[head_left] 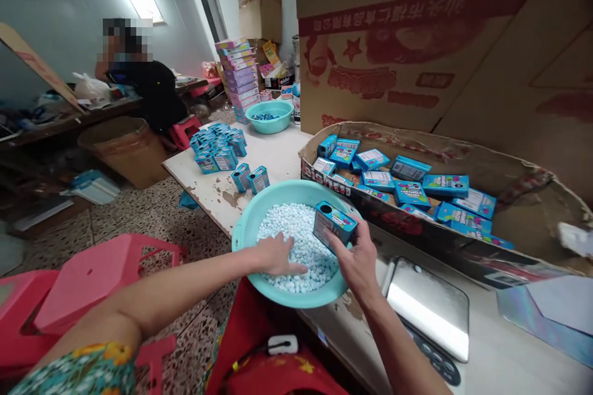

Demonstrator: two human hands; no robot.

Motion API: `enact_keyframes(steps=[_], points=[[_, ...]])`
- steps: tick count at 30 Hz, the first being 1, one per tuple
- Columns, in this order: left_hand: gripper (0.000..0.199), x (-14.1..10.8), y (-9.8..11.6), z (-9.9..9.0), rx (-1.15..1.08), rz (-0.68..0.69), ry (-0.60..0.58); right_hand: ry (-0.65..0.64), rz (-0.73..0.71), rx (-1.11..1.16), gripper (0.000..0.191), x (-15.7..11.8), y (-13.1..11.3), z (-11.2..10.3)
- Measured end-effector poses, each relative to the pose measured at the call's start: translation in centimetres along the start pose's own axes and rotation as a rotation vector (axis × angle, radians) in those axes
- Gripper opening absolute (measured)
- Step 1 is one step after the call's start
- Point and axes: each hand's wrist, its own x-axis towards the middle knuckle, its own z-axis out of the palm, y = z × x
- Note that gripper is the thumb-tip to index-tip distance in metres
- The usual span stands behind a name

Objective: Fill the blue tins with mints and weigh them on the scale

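Note:
A turquoise basin (pixel 244 210) full of small pale-blue candies (pixel 296 222) stands at the table's edge in front of me. My left hand (pixel 278 255) lies palm down in the candies, fingers spread. Above the basin's right side, my right hand (pixel 354 253) grips a small blue box (pixel 334 222), tilted, with a dark round hole in its top. Two similar blue boxes (pixel 250 178) stand just beyond the basin, and a cluster of several more (pixel 218 147) is behind them. What lies under my left palm is hidden.
To the right, a long cut-down carton (pixel 463 259) holds several loose blue boxes (pixel 412 194). A digital scale (pixel 428 305) lies in front of it. A second turquoise basin (pixel 270 126) stands at the back. Red stools (pixel 92 284) are at left; a person (pixel 155 89) sits beyond.

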Motion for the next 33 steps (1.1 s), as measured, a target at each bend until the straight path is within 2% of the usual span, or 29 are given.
enact_keyframes(steps=[2,6,9,11,13,15,18,20,22,24,28,33], points=[[0.094,-0.6,1.6,0.6,-0.093,0.028,-0.041,0.012,-0.003,-0.044,0.048,-0.1,0.0,-0.1],[0.055,0.1,3.9,1.2,-0.198,0.075,0.032,-0.016,-0.081,-0.102,0.044,0.1,0.0,0.0],[0.029,1.2,3.3,1.1,-0.313,0.073,0.134,-0.056,-0.108,-0.110,0.040,0.6,0.0,-0.2],[0.022,1.3,2.1,0.6,-0.383,0.052,0.205,-0.092,-0.099,-0.116,0.038,0.9,-0.1,-0.3],[0.021,0.9,0.9,-0.4,-0.535,0.009,0.262,-0.139,-0.094,-0.143,0.037,1.2,-0.2,-0.4],[0.021,0.4,0.2,-1.6,-0.876,-0.030,0.333,-0.202,-0.096,-0.175,0.034,1.3,-0.3,-0.1],[0.029,0.2,0.7,-3.3,-1.487,-0.003,0.530,-0.292,-0.126,-0.203,0.029,0.7,-0.8,0.8],[0.033,0.7,1.5,-3.8,-1.703,0.050,0.683,-0.340,-0.161,-0.199,0.027,0.1,-1.3,1.6],[0.033,1.4,2.1,-4.0,-1.814,0.097,0.794,-0.357,-0.167,-0.196,0.026,-0.5,-1.8,2.1],[0.032,1.9,2.4,-4.0,-1.871,0.128,0.858,-0.339,-0.135,-0.213,0.027,-1.0,-2.2,2.4],[0.033,2.2,2.5,-4.3,-1.921,0.126,0.849,-0.371,-0.094,-0.235,0.029,-1.3,-2.8,2.5],[0.033,2.1,2.2,-4.5,-1.836,0.172,0.836,-0.352,-0.015,-0.183,0.032,-1.2,-2.9,2.5]])
